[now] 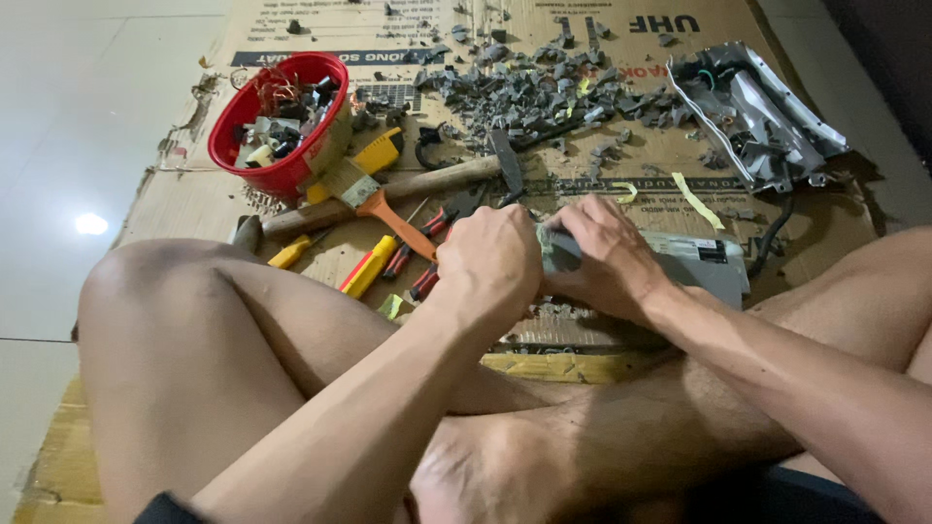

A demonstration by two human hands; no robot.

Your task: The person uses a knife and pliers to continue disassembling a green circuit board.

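I sit cross-legged on flattened cardboard on the floor. My left hand is closed in a fist at the left end of a grey box-shaped device; what it grips is hidden by the fingers. My right hand clamps over the same end of the grey device, holding it down. The two hands touch each other. A red-handled pair of pliers lies just left of my left hand.
A red bowl of small parts stands at the back left. Beside it lie a paintbrush, a wooden-handled hammer and yellow-handled tools. Grey broken fragments litter the back. An opened metal casing lies back right.
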